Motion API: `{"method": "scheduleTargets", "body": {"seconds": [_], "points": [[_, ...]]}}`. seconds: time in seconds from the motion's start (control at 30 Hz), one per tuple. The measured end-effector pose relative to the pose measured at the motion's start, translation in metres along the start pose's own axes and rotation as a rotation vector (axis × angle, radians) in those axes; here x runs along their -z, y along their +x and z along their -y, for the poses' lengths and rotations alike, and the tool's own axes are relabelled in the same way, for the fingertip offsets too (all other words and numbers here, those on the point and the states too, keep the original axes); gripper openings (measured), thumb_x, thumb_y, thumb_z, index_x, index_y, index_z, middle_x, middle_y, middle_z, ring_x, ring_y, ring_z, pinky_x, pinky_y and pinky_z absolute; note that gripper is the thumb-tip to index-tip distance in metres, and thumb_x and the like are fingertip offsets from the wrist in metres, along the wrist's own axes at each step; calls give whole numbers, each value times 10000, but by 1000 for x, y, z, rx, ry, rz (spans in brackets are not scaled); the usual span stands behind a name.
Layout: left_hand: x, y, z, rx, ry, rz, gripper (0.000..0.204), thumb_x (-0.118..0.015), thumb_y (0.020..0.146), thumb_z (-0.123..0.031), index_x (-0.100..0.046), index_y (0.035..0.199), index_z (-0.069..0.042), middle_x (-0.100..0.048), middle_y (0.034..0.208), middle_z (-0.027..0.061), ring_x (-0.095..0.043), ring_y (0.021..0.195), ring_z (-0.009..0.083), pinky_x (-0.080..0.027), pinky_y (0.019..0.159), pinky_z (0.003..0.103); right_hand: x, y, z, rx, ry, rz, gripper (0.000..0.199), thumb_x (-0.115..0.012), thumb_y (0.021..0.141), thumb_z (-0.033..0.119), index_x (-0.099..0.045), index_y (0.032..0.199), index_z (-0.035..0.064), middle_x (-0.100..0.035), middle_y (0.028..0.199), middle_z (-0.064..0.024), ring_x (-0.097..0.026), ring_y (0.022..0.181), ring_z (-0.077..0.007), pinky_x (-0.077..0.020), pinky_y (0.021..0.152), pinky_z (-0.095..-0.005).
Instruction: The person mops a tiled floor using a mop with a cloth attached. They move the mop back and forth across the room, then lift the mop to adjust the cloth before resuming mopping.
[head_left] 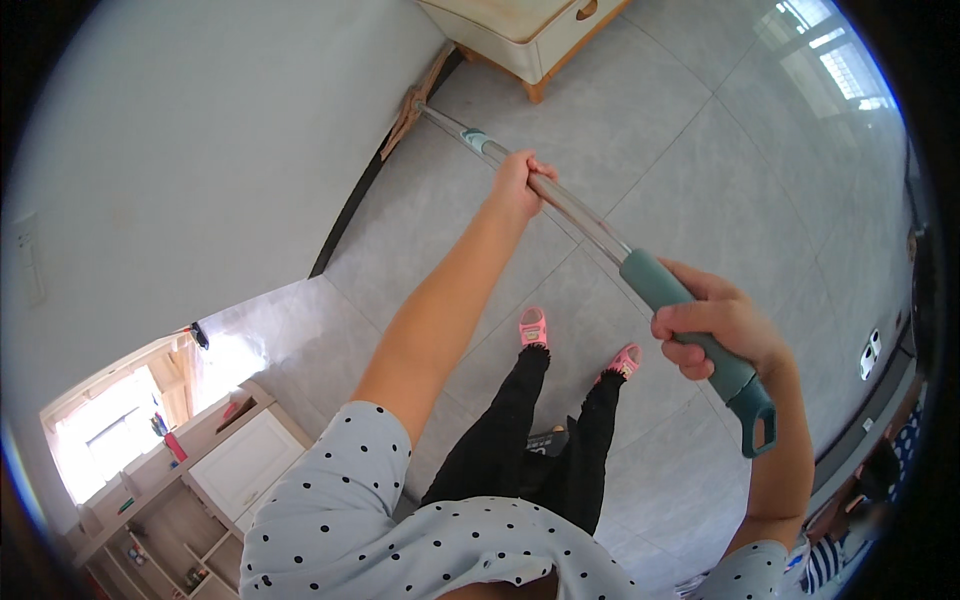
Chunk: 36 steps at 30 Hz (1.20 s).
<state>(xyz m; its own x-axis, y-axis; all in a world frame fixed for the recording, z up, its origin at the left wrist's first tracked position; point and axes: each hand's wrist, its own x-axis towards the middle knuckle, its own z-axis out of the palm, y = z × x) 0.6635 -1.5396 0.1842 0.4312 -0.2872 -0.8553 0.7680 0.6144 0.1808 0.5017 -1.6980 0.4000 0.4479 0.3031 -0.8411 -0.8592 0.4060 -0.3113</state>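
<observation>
Now I count one mop (590, 225), my left hand (518, 185) and right hand (715, 325) both clenched round it; one cabinet (525, 35) stands beyond.

Dotted pale shirt (400, 540), black trousers (500, 440), pink slippers (533, 327)

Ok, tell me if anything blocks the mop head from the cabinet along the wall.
Nothing visible does. The mop head lies on bare floor at the wall's base, and the tiles between it and the cabinet show nothing on them. Both hands grip the pole.
</observation>
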Motion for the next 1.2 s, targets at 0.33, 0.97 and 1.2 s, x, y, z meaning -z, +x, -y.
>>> {"method": "scheduleTargets", "body": {"seconds": [0.33,0.97,1.2], "points": [[-12,15,-11,12,22,-64,215,-452,792,-12,-318,633,-72,-334,517,18,-353,460,130,-406,494,282,6,6,29,-30,-33,51,473,-494,750,2,-339,1196,-30,-439,592,-24,-418,421,-62,-351,347,-196],[110,-38,30,77,44,-282,249,-478,786,-40,-327,593,-90,-352,496,9,-349,417,120,-383,454,285,-4,0,-75,-137,-30,162,583,-493,757,19,-278,1297,52,-441,537,-38,-434,415,-113,-367,401,-246],[91,7,8,40,131,-147,239,-491,777,-27,-333,608,-89,-362,504,4,-351,417,113,-372,439,274,-14,38,-74,19,-53,82,490,-514,777,66,-352,1238,26,-449,570,-30,-453,427,-92,-380,397,-226]]}}
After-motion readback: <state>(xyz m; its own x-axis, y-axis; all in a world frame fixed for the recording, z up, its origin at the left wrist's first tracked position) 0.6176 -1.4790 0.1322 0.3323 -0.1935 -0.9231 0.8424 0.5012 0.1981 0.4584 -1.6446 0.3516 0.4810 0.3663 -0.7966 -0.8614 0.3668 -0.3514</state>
